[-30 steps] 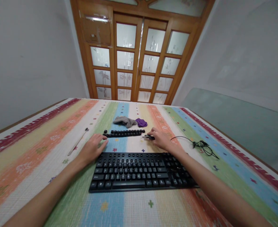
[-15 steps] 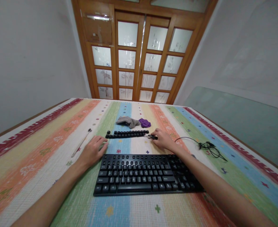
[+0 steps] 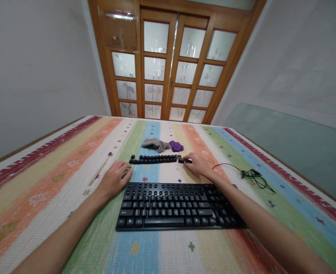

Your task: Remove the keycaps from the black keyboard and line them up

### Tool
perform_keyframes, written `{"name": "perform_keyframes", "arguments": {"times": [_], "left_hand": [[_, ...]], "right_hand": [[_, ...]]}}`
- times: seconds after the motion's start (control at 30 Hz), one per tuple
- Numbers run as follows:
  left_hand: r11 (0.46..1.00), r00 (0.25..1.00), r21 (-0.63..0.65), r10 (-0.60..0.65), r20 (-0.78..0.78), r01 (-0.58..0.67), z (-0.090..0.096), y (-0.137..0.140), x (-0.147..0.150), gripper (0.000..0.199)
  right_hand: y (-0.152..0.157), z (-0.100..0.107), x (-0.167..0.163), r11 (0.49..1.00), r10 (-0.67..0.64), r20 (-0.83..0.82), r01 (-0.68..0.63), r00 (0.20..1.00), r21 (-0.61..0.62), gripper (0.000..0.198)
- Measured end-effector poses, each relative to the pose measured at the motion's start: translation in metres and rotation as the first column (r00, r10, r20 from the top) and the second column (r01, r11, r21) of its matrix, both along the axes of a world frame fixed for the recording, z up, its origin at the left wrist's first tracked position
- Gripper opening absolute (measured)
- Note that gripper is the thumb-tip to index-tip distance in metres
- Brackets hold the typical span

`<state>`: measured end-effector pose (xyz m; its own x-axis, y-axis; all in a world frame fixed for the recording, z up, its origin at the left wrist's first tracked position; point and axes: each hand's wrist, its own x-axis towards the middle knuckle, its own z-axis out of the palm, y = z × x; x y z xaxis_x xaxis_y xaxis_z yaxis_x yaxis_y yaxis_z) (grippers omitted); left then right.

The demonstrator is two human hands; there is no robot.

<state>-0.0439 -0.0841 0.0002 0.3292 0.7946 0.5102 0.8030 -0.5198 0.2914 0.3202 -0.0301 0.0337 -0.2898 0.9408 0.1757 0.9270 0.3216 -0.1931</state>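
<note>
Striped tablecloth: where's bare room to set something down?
Left of the dark-tipped stick, out to the maroon border; also this side of the keyboard, between the forearms. It's crowded past the keyboard: black keycaps run between the left hand and right hand, with a grey cloth and purple cloth behind.

Blk full-size kbd (image 3: 164, 221) lies flat, keys up, lower ctr of frame, long side approx. horizontal; top 2 rows look like bare switch stubs, lower rows capped; R end partly hidden. Loose blk keycaps (image 3: 153, 160) sit just above it, mid-frame, in 2 tight horiz. rows; upper row has 1 cap apart at its L end. Small blk-handled tool (image 3: 188, 161), held at rows' R end, points L, tip w/ thin pale bits; contact w/ caps unclear.
</note>
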Motion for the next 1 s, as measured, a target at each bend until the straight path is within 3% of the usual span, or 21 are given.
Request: {"name": "perform_keyframes", "arguments": {"times": [0.63, 0.83, 1.0], "left_hand": [[1.0, 1.0, -0.013, -0.01, -0.003, 0.01, 0.001, -0.001, -0.001, 0.024], [1.0, 1.0, -0.015, -0.012, -0.02, 0.012, 0.002, -0.002, 0.0, 0.026], [0.994, 0.997, -0.069, -0.083, -0.007, 0.082, 0.012, -0.003, -0.004, 0.029]], "right_hand": [[0.01, -0.005, -0.002, 0.998, -0.045, -0.147, 0.052, 0.988, 0.044, 0.023], [0.004, 0.007, 0.005, 0.994, -0.05, -0.262, 0.073, 0.964, 0.08, 0.023], [-0.015, 0.024, -0.007, 0.998, 0.011, -0.337, 0.009, 0.942, 0.059, 0.035]]}}
